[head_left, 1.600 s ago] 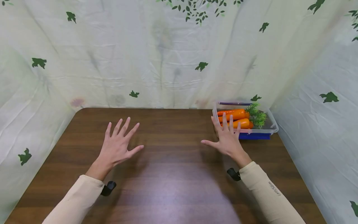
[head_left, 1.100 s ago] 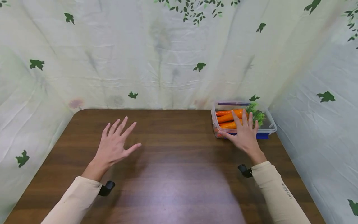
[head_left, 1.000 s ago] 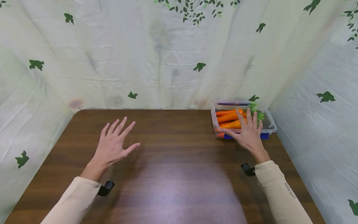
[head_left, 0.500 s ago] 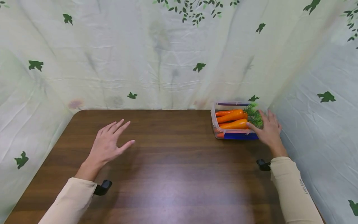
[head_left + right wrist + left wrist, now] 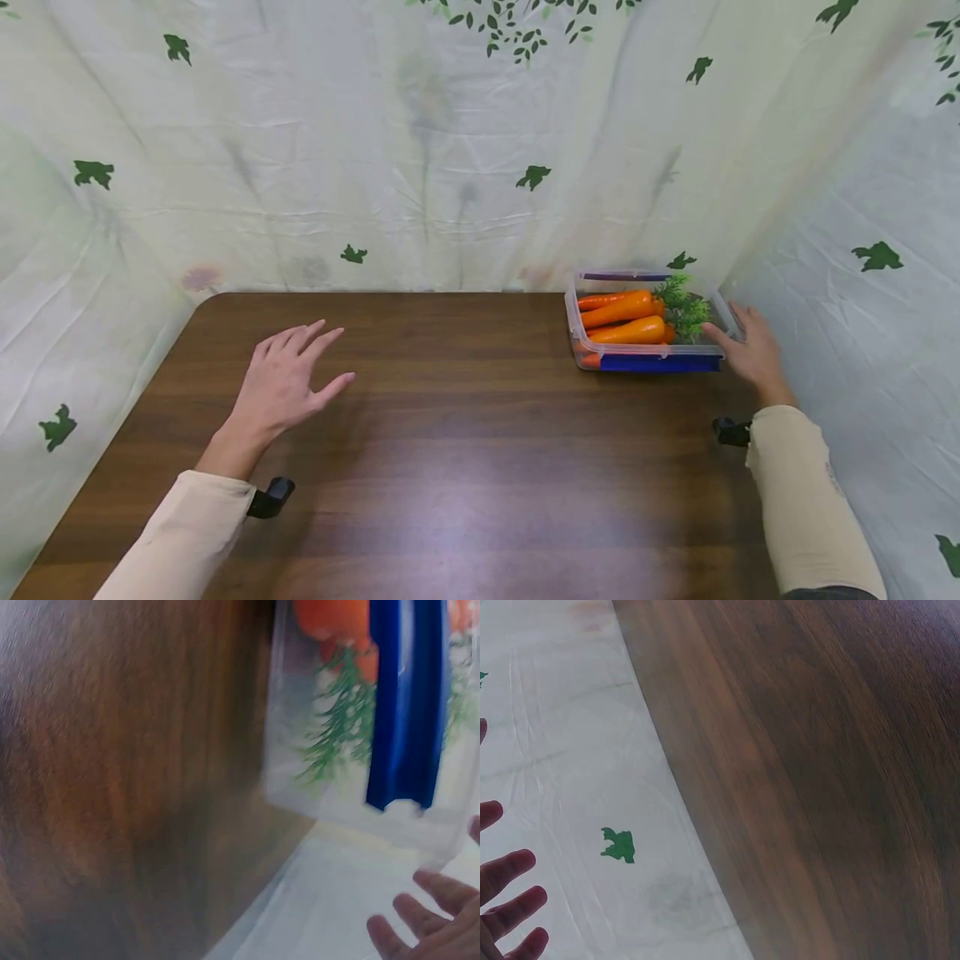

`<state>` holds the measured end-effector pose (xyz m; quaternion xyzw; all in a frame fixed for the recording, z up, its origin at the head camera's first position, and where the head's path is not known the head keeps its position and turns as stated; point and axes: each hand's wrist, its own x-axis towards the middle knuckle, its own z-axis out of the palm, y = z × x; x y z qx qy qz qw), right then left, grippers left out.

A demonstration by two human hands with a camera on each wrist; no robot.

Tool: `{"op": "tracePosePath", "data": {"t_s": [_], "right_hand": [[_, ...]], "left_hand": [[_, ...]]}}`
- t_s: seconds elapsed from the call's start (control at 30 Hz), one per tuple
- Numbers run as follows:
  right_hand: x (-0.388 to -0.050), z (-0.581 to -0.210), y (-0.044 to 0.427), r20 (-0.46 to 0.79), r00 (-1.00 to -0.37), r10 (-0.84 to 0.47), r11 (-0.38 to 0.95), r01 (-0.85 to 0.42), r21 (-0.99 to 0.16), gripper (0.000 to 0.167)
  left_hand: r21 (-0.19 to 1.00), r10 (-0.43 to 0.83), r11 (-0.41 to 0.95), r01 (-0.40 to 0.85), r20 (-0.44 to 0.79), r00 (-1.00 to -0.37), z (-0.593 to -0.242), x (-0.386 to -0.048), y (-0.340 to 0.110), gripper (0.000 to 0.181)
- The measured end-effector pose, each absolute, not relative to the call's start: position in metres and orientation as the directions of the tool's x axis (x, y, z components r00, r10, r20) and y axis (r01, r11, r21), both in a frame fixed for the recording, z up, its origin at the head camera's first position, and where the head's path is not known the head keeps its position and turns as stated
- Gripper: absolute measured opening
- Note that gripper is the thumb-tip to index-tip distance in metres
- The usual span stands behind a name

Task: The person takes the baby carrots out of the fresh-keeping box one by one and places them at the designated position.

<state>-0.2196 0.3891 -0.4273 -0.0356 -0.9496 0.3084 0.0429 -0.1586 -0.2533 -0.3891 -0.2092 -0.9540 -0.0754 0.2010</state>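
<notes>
A clear plastic box (image 5: 652, 351) with a blue latch (image 5: 660, 363) stands at the table's back right corner. Several orange carrots (image 5: 633, 331) with green leafy tops (image 5: 688, 312) lie inside it. My right hand (image 5: 753, 354) is at the box's right end, fingers spread and thumb near the front right corner; whether it touches is not clear. In the right wrist view, fingertips (image 5: 424, 915) show beside the end of the box (image 5: 300, 791). My left hand (image 5: 281, 383) hovers over the left part of the table, fingers extended, holding nothing; its fingers (image 5: 514, 900) show in the left wrist view.
The brown wooden table (image 5: 450, 433) reaches back to a pale curtain (image 5: 420, 150) printed with green leaves. Another part of the curtain (image 5: 862, 333) hangs close beside my right hand. Each wrist carries a small black device (image 5: 272, 497).
My right hand has moved right, from over the front left of the box to beyond its right end. My left hand has drifted slightly left, its fingers closer together. The box has stayed in place.
</notes>
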Motion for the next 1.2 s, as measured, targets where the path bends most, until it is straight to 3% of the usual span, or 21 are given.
{"op": "tracePosePath", "data": {"t_s": [0.23,0.4,0.57,0.87,1.2], "right_hand": [[-0.215,-0.437,0.398,-0.037,-0.989,0.142,0.610,0.117,-0.783,0.075],[-0.213,-0.442,0.402,-0.115,-0.979,0.169,0.272,0.158,-0.949,0.072],[-0.212,-0.442,0.403,-0.131,-0.977,0.166,0.029,0.138,-0.990,0.068],[-0.211,-0.444,0.404,-0.144,-0.978,0.151,-0.074,0.134,-0.988,0.066],[-0.210,-0.444,0.400,-0.154,-0.979,0.132,-0.097,0.142,-0.985,0.063]], "left_hand": [[0.052,0.365,0.907,0.419,0.403,-0.840,-0.387,-0.155,-0.255,0.063],[0.048,0.372,0.903,0.426,0.406,-0.835,-0.387,-0.155,-0.257,0.064],[0.052,0.378,0.900,0.432,0.402,-0.834,-0.387,-0.154,-0.257,0.063],[0.070,0.374,0.897,0.437,0.409,-0.832,-0.388,-0.155,-0.255,0.050],[0.058,0.386,0.890,0.453,0.435,-0.814,-0.388,-0.155,-0.257,0.048]]}}
